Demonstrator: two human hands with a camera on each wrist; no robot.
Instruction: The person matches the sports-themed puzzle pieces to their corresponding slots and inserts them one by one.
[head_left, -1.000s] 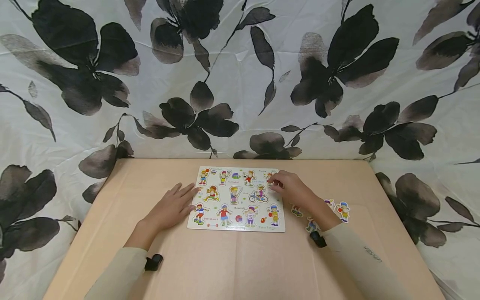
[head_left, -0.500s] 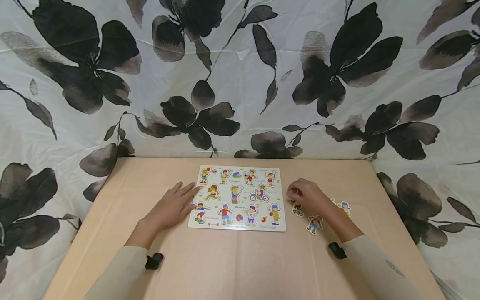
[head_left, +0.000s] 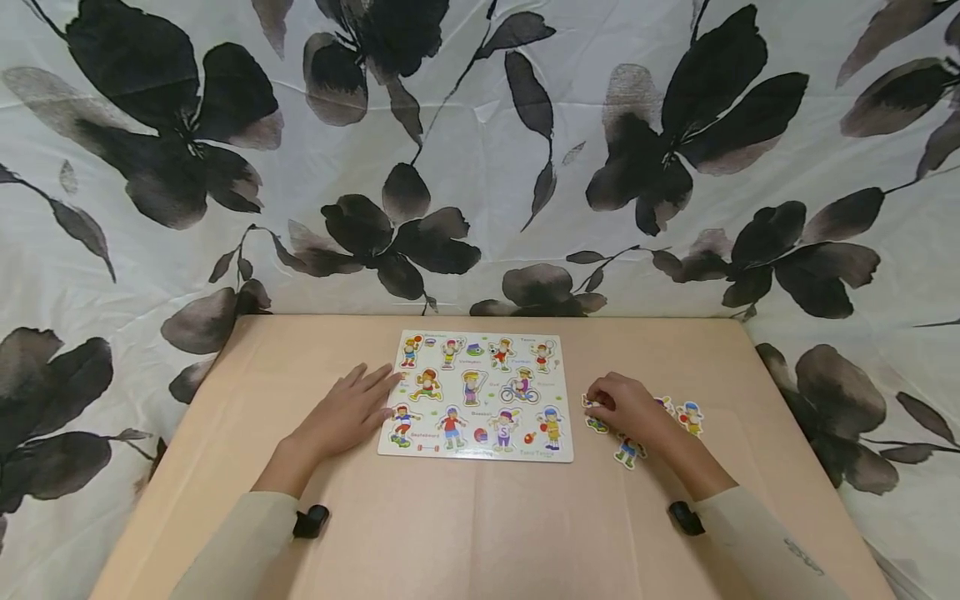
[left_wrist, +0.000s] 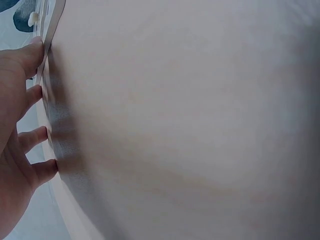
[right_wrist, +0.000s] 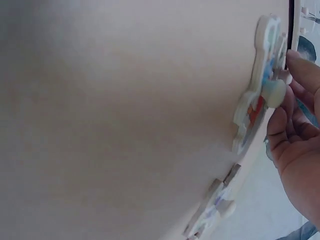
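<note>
A white puzzle board (head_left: pixel 491 433) with colourful children playing sports lies on the table, its figures spread over three rows. My left hand (head_left: pixel 341 412) lies at its left edge, fingers extended and fingertips at the rim; in the left wrist view the thumb overlaps the board's edge (left_wrist: pixel 55 20). Right of the board, my right hand (head_left: pixel 626 408) is over a loose figure-shaped puzzle piece (head_left: pixel 596 425). Thumb and finger pinch that piece's small knob (right_wrist: pixel 285 76) in the right wrist view. Nearer me lies another knobbed puzzle piece (head_left: pixel 627 455), flat on the table.
More loose pieces, among them one with a blue cap (head_left: pixel 690 418), lie beyond my right wrist, partly hidden by it. The light wooden table (head_left: pixel 480 533) reaches back to a white cloth (head_left: pixel 525 275) with dark flowers.
My right hand has left the board's upper right corner, where a figure now shows, and moved right and toward me to the loose pieces. My left hand keeps its place.
</note>
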